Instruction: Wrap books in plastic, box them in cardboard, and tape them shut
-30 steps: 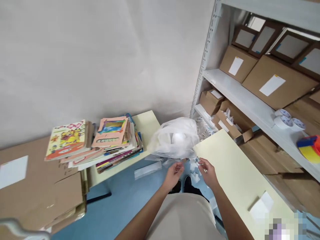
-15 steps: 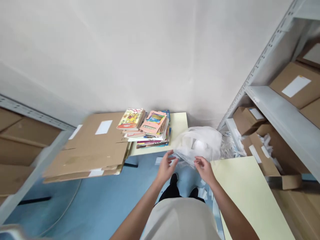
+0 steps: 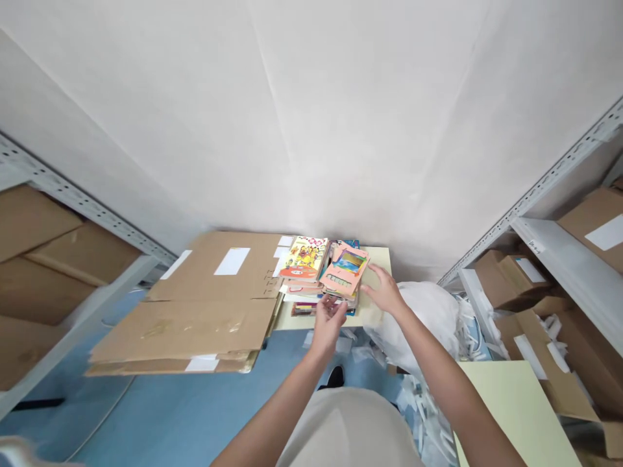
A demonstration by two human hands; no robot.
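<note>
My left hand (image 3: 328,324) is at the front edge of a stack of books, its thumb and bent fingers apart. My right hand (image 3: 384,290) is open at the stack's right side, thumb and fingers spread, fingertips close to the edge of a pink-covered book (image 3: 344,267). I cannot tell whether they touch it. That book lies tilted on top of the right-hand pile. Left of it, a yellow and orange picture-covered book (image 3: 305,258) tops another pile. Several thinner books (image 3: 304,309) show beneath, their lower parts partly hidden by my left hand.
Flattened cardboard boxes (image 3: 195,324) overhang the pale table (image 3: 377,314) on the left. A white plastic bag (image 3: 423,311) bulges under my right forearm, with paper scraps (image 3: 428,421) on the floor. Shelves with cartons (image 3: 530,337) stand at both sides; another pale tabletop (image 3: 516,402) is at right.
My hands have left the edge of the clear plastic by the white bag and moved to the book stack. The view has shifted, bringing the books nearer the middle.
</note>
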